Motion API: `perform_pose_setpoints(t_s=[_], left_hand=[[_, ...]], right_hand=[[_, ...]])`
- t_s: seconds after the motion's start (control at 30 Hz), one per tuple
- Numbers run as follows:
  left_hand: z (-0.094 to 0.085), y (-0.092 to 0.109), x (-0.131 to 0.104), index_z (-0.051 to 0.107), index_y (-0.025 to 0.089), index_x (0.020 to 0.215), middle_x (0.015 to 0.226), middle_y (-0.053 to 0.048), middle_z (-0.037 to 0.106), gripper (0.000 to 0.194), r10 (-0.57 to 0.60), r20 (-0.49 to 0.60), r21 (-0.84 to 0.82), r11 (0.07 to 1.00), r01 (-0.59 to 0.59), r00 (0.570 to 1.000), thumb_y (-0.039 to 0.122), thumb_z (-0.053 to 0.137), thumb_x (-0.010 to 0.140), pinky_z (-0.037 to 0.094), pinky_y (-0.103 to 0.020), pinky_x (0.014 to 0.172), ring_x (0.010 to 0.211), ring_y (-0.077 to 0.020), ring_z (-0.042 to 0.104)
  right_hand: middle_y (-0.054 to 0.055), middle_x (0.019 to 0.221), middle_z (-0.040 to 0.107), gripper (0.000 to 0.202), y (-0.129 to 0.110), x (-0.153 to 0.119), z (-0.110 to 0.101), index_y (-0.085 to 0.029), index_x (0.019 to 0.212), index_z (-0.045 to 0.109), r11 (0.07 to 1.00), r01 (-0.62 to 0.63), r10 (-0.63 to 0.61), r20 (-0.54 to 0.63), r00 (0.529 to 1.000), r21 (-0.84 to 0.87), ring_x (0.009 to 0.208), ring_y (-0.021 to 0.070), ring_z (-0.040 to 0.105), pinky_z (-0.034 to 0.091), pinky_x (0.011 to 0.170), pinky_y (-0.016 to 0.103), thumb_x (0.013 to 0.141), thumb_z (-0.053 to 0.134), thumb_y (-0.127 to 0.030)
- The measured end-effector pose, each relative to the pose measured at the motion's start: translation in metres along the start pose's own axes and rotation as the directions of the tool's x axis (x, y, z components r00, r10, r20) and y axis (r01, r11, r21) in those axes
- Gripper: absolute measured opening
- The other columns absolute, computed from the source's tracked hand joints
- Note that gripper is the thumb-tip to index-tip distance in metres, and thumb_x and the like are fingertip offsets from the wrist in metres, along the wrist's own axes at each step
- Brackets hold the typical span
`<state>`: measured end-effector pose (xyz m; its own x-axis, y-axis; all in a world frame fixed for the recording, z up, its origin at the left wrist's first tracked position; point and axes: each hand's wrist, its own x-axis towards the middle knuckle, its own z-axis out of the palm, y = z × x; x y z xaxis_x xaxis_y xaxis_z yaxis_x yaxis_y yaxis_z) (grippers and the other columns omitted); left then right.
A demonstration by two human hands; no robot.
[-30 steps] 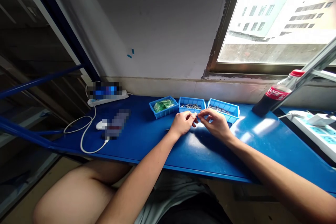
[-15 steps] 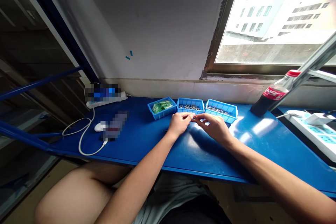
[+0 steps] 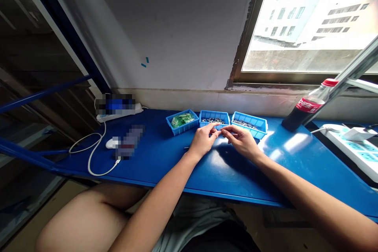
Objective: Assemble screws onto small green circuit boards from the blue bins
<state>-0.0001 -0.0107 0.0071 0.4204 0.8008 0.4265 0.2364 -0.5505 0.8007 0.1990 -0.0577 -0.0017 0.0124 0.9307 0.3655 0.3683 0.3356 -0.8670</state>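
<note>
My left hand [image 3: 203, 140] and my right hand [image 3: 240, 140] meet fingertip to fingertip over the blue table [image 3: 159, 157], just in front of the blue bins. Both are closed in a pinch; whatever lies between the fingertips is too small to make out. Behind them, the middle bin [image 3: 214, 113] holds small metal parts, and the right bin [image 3: 261, 126] holds long thin metal pieces. Green plastic bags [image 3: 182, 119] fill the left bin [image 3: 179, 129]. A small thin piece [image 3: 186, 148] lies beside my left wrist, partly hidden.
A cola bottle [image 3: 308, 106] stands at the back right by a metal bar. Power strips lie at the right [image 3: 362, 151] and back left [image 3: 120, 113]. A white cable [image 3: 91, 156] runs to a blurred device [image 3: 129, 141] beside a white mouse-like object [image 3: 112, 143].
My right hand's fingers have curled in more and shifted slightly left. My left forefinger has lifted, and its thumb and fingers are a little more spread.
</note>
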Motion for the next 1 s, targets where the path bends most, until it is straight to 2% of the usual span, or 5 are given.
perform_pose_setpoints(t_s=[0.17,0.37,0.5,0.7,1.0], left_hand=[[-0.002,0.002,0.000,0.074,0.023,0.122,0.097,-0.004,0.081,0.026,-0.014,-0.078,0.015,1.000,0.015,0.997,0.027,0.075,0.096,0.061,-0.032,0.084,0.087,-0.0206,0.077],[-0.001,0.005,-0.001,0.071,0.022,0.108,0.096,-0.004,0.079,0.016,-0.003,-0.040,0.030,1.000,0.004,0.999,0.030,0.076,0.095,0.060,-0.031,0.080,0.087,-0.0201,0.076],[0.000,0.004,0.000,0.073,0.021,0.113,0.098,-0.006,0.080,0.024,-0.059,-0.036,-0.114,0.992,0.054,0.998,0.030,0.079,0.092,0.061,-0.032,0.083,0.089,-0.0206,0.076],[-0.001,-0.001,0.004,0.079,0.015,0.099,0.102,-0.010,0.082,0.020,-0.179,0.028,-0.368,0.913,0.177,0.983,0.032,0.081,0.089,0.061,-0.035,0.091,0.095,-0.0225,0.077],[-0.001,0.003,0.004,0.075,0.014,0.091,0.089,-0.007,0.078,0.021,-0.205,0.037,-0.384,0.900,0.204,0.978,0.031,0.084,0.084,0.058,-0.031,0.082,0.082,-0.0188,0.074]], right_hand=[[0.006,0.100,0.082,0.025,0.001,-0.001,0.001,-0.029,0.106,0.082,0.994,0.079,-0.076,0.043,0.996,-0.075,0.088,0.0261,0.076,0.063,0.073,0.037,0.099,0.071,-0.050],[0.005,0.099,0.082,0.020,0.002,-0.001,0.001,-0.028,0.105,0.081,0.984,0.087,-0.073,0.099,0.992,-0.152,0.083,0.0253,0.075,0.060,0.073,0.039,0.100,0.068,-0.043],[0.005,0.093,0.080,0.026,-0.003,-0.002,0.002,-0.026,0.103,0.078,0.999,0.004,-0.001,0.094,0.996,-0.035,0.081,0.0237,0.074,0.060,0.071,0.036,0.100,0.068,-0.050],[0.004,0.087,0.075,0.039,-0.013,-0.003,0.005,-0.023,0.106,0.076,0.979,-0.105,0.083,0.128,0.988,0.177,0.072,0.0190,0.068,0.057,0.062,0.031,0.097,0.070,-0.061],[0.006,0.089,0.076,0.042,-0.012,-0.003,0.004,-0.022,0.105,0.076,0.980,-0.123,0.091,0.197,0.976,0.157,0.075,0.0205,0.070,0.058,0.065,0.033,0.095,0.072,-0.063]])
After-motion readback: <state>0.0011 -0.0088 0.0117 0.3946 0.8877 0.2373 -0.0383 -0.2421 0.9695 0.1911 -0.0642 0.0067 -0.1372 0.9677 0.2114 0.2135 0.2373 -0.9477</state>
